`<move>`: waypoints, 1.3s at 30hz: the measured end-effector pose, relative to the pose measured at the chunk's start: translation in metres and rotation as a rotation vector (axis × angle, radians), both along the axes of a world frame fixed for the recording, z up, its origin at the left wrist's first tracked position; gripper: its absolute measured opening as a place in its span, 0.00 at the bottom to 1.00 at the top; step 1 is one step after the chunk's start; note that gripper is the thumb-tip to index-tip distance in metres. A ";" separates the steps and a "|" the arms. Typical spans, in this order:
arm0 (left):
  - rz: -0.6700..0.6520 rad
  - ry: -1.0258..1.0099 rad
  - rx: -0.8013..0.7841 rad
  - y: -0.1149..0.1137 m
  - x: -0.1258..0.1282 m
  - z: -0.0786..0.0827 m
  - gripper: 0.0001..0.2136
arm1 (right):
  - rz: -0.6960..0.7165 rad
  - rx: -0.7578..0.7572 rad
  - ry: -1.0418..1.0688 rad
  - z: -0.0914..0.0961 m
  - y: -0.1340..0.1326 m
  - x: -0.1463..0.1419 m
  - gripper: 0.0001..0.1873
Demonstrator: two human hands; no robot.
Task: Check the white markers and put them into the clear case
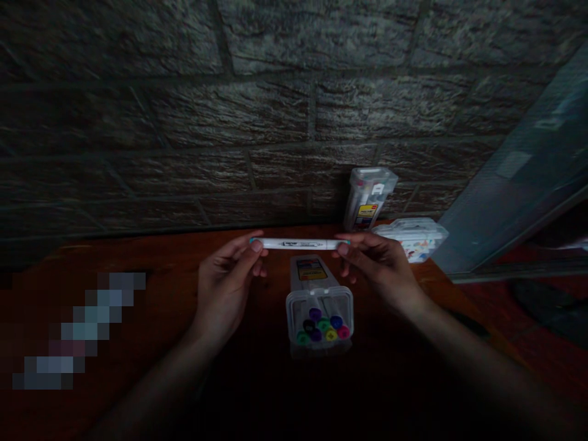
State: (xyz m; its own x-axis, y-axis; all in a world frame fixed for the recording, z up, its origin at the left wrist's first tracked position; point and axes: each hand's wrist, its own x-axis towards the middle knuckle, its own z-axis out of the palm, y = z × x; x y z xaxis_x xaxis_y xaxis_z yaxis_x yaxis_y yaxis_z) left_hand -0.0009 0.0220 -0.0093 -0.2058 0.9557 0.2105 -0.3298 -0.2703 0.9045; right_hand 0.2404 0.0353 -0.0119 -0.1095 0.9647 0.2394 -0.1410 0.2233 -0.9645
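Note:
A white marker pen (301,244) with teal ends is held level above the wooden table (138,257). My left hand (227,288) pinches its left end between thumb and fingers. My right hand (379,263) pinches its right end the same way. Directly below the pen lies a clear plastic marker case (318,300) on its side, its open end toward me showing several coloured marker caps.
A second clear marker case (369,197) stands upright against the dark brick wall (229,110). A third case (413,237) lies on its side beside it. A grey slanted panel (519,184) rises at the right. A blurred patch covers the table's left part.

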 end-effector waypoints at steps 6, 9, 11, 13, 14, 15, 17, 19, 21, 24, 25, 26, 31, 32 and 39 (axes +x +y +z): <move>-0.037 0.036 0.046 -0.002 0.000 0.003 0.08 | -0.029 0.070 -0.134 -0.007 0.002 -0.001 0.12; -0.038 0.098 0.081 -0.005 0.000 0.005 0.08 | -0.043 0.120 -0.202 -0.011 0.002 -0.001 0.12; -0.032 0.116 0.111 -0.008 0.002 0.007 0.08 | -0.042 0.173 -0.250 -0.014 0.002 -0.001 0.11; -0.023 0.144 0.142 -0.011 0.005 0.012 0.08 | -0.046 0.228 -0.303 -0.016 0.002 0.000 0.10; -0.020 0.172 0.162 -0.012 0.007 0.015 0.08 | -0.054 0.254 -0.331 -0.017 0.002 0.001 0.10; -0.019 0.207 0.187 -0.014 0.010 0.019 0.07 | -0.071 0.282 -0.366 -0.018 0.003 0.002 0.10; -0.026 0.279 0.249 -0.016 0.014 0.027 0.06 | -0.112 0.351 -0.440 -0.018 0.003 0.004 0.10; -0.042 0.339 0.318 -0.016 0.019 0.036 0.06 | -0.148 0.418 -0.488 -0.015 0.003 0.005 0.10; -0.048 0.381 0.367 -0.014 0.023 0.045 0.07 | -0.159 0.468 -0.504 -0.012 0.002 0.006 0.10; -0.056 0.396 0.394 -0.010 0.029 0.058 0.08 | -0.157 0.513 -0.496 -0.006 -0.001 0.005 0.10; -0.068 0.388 0.390 -0.008 0.030 0.063 0.08 | -0.157 0.522 -0.489 -0.004 -0.002 0.004 0.10; -0.087 0.382 0.384 -0.006 0.032 0.067 0.09 | -0.159 0.529 -0.483 -0.002 -0.003 0.004 0.10; -0.132 0.371 0.409 0.002 0.039 0.084 0.06 | -0.153 0.563 -0.505 0.011 -0.007 0.005 0.12; -0.123 0.359 0.422 0.003 0.040 0.087 0.06 | -0.147 0.567 -0.511 0.013 -0.007 0.005 0.12; -0.063 0.349 0.505 0.009 0.031 0.094 0.04 | -0.111 0.622 -0.566 0.028 0.004 -0.003 0.11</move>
